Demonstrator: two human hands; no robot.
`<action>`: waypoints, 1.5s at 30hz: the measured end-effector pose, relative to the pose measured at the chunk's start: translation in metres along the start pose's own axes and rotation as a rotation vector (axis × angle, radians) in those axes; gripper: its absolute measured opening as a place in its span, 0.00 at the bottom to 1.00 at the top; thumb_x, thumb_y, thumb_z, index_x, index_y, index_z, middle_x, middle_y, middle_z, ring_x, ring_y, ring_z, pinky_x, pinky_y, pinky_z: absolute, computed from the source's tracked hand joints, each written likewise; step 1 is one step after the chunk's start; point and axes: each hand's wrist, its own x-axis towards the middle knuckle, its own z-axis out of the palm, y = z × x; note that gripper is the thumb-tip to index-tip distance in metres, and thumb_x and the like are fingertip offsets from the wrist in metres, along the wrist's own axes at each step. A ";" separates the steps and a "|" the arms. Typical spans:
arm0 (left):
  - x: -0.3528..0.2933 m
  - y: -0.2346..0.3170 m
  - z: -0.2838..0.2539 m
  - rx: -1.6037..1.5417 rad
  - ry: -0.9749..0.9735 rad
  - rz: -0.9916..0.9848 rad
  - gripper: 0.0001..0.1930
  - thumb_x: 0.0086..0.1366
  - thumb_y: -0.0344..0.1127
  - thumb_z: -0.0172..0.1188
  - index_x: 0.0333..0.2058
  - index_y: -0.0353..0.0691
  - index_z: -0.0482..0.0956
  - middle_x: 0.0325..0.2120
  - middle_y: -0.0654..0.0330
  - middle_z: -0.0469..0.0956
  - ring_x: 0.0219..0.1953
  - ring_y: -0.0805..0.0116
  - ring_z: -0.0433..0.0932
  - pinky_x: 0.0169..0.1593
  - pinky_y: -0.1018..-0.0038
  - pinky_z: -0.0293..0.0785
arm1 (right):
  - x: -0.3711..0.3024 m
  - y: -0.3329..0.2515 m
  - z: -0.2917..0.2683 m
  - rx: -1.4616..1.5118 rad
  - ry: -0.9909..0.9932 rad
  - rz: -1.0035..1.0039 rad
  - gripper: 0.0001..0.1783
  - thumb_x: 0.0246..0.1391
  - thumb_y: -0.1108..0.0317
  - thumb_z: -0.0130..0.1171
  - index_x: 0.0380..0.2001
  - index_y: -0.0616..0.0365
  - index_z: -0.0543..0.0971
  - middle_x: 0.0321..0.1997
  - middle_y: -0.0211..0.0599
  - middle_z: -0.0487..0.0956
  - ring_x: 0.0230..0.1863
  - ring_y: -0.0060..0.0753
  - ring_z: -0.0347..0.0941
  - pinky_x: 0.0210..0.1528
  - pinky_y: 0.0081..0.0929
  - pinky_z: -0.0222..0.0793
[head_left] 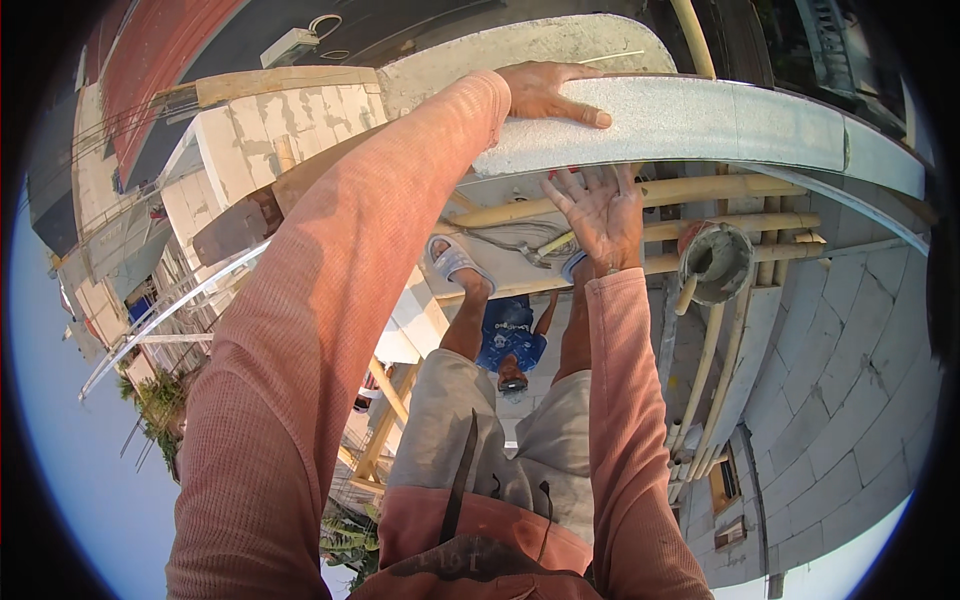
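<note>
A pale grey lightweight concrete block (pixel 660 115) lies at the near end of a curving row of blocks at the top of the view. My left hand (pixel 553 93) grips its left end, thumb along the near face and fingers over the upper edge, their tips hidden. Just below the block's lower edge my right hand (pixel 604 218) is open, palm showing and fingers spread. Its fingertips reach the block's underside; whether they press on it I cannot tell. A hammer (pixel 540 252) with a yellowish handle lies by my feet, left of that hand.
Bamboo poles (pixel 700 188) cross beneath me as scaffolding. A mortar-smeared bucket (pixel 716 262) with a wooden handle sticking out stands at the right. Farther down, a person in a blue shirt (pixel 508 335) is visible between my legs. A grey block wall (pixel 850 350) rises at the right.
</note>
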 end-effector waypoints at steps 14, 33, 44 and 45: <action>-0.063 -0.020 -0.004 0.581 0.212 -0.141 0.57 0.58 0.81 0.52 0.76 0.50 0.49 0.74 0.47 0.54 0.76 0.46 0.51 0.77 0.55 0.48 | -0.229 0.046 -0.169 -2.048 0.259 0.505 0.49 0.61 0.38 0.56 0.75 0.55 0.57 0.78 0.57 0.55 0.76 0.65 0.54 0.76 0.55 0.50; -0.061 -0.031 -0.006 0.309 0.062 -0.117 0.49 0.66 0.68 0.59 0.74 0.46 0.53 0.73 0.43 0.51 0.76 0.44 0.48 0.77 0.55 0.44 | -0.226 0.056 -0.150 -1.875 0.618 0.605 0.37 0.59 0.41 0.61 0.69 0.38 0.68 0.76 0.43 0.58 0.68 0.64 0.66 0.67 0.57 0.66; -0.058 -0.032 -0.008 0.274 0.070 -0.103 0.49 0.63 0.66 0.63 0.74 0.45 0.55 0.72 0.43 0.53 0.76 0.44 0.49 0.77 0.55 0.44 | -0.223 0.052 -0.160 -1.885 0.606 0.545 0.34 0.59 0.42 0.61 0.65 0.41 0.71 0.74 0.43 0.60 0.67 0.68 0.67 0.64 0.57 0.70; -0.058 -0.031 -0.009 0.221 0.070 -0.123 0.50 0.61 0.68 0.63 0.74 0.47 0.56 0.73 0.43 0.52 0.76 0.44 0.47 0.78 0.55 0.43 | -0.221 0.052 -0.159 -1.883 0.607 0.551 0.34 0.59 0.42 0.61 0.65 0.41 0.71 0.74 0.43 0.60 0.67 0.68 0.67 0.64 0.57 0.70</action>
